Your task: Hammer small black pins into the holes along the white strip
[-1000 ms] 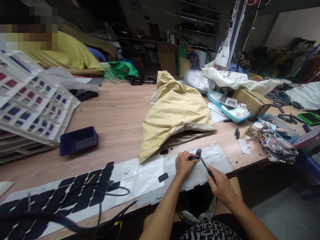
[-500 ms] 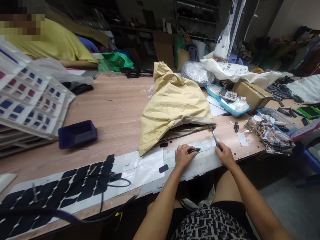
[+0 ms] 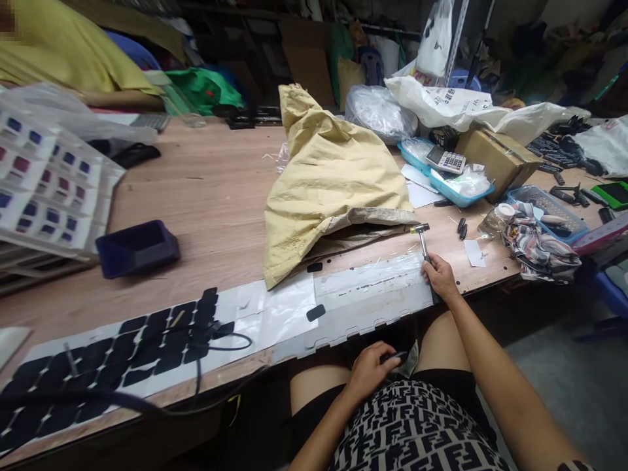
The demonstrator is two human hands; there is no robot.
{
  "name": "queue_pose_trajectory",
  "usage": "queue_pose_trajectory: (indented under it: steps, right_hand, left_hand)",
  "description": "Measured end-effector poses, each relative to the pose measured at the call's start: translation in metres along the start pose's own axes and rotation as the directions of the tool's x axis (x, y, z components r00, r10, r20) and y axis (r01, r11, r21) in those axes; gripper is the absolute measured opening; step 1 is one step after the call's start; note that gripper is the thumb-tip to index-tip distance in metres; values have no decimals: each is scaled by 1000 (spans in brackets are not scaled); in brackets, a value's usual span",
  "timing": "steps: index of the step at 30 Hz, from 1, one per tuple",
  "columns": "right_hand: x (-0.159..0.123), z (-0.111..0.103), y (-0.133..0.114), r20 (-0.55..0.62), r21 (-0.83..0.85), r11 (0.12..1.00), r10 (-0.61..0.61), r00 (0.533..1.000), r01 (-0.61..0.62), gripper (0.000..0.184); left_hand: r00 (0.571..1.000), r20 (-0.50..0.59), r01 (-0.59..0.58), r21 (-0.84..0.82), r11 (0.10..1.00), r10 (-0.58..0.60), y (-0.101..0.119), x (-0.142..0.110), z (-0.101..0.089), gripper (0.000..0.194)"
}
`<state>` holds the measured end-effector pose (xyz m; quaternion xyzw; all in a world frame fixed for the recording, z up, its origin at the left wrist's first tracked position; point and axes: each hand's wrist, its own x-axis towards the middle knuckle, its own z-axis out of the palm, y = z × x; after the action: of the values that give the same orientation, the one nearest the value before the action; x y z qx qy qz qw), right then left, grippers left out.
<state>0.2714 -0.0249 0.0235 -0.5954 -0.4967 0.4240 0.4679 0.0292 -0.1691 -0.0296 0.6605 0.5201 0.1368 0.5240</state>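
Note:
My right hand (image 3: 440, 277) is closed around the handle of a small hammer (image 3: 422, 241), its head up over the table near the yellow sack. Below the table edge, above my lap, my left hand (image 3: 369, 370) grips a small black piece (image 3: 395, 359) whose kind I cannot make out. A grey-white strip (image 3: 363, 297) lies along the front edge of the table between the hands. The large yellow sack (image 3: 338, 176) lies behind it with its mouth toward me. Two flat black pieces (image 3: 316, 313) rest at the strip's left end.
On the left are a sheet of black panels (image 3: 161, 340), a dark cable (image 3: 127, 402) and a purple bin (image 3: 138, 250). To the right stand a blue tray with a calculator (image 3: 445, 159), a cardboard box (image 3: 495, 157), a jar (image 3: 495, 221) and a crumpled cloth (image 3: 540, 252).
My left hand has drawn back from the strip, down below the table edge, with the black piece. The hammer stays in my right hand, its head now turned to show its side. The view has shifted.

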Motion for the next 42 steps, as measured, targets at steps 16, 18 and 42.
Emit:
queue_pose_trajectory:
  steps: [16,18,42]
  right_hand:
    - [-2,1,3,-46,-28,1000,-9,999,8,38]
    - [-3,1,3,-48,-26,1000,-4,999,3,40]
    - [-4,3,8,-53,42,999,13,998,-11,38]
  left_hand:
    - [976,144,-115,-301,947,164,80,36,-71,45]
    - [976,-147,-192,-215,958,162,94,75,-101,39]
    - [764,-588,-22,387,922,265,53,149,-137,22]
